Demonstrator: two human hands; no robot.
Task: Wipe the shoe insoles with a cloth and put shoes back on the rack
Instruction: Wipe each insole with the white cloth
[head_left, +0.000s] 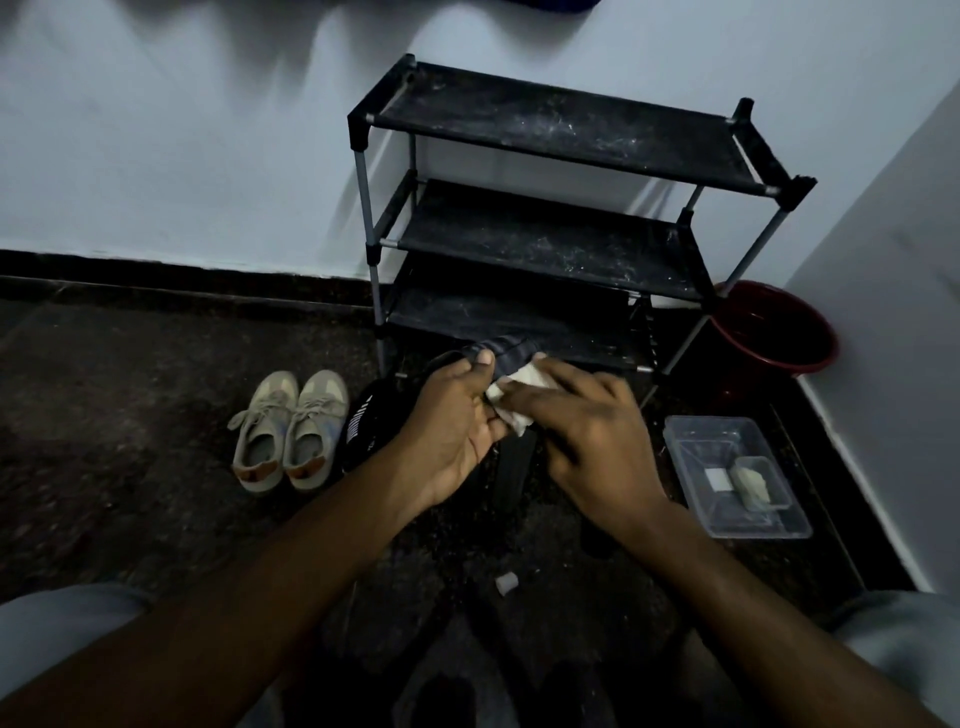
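We start with the dark speckled floor (156, 415), where everything sits, and the black three-tier shoe rack (545, 208) against the wall, its dusty shelves bare of shoes. A red bucket (779, 332) stands beside the rack's right leg, and a clear tray (737, 473) lies nearer us on the right. The beige sneakers (291, 431) stand as a pair left of the rack with their toes toward the wall. A black shoe (363, 421) lies just beside them, partly behind our left wrist.

We judge the wiping step to be in hand, with no shoe back on the rack. The dark insole (506, 351) is held up in front of the bottom shelf. Its long axis runs roughly from us toward the rack, with the far end pointing at that shelf. A dark strip below the hands may be its near end, though we cannot be sure.

Our left hand (452, 415) has a narrow grip, pinching the insole's far end under the thumb. Our right hand (587, 431) holds the white cloth (511, 400) between thumb and fingers, pressed onto the insole.

Next we would draw the cloth along the insole's length while the left grip steadies it. Then the insole goes back into its shoe.
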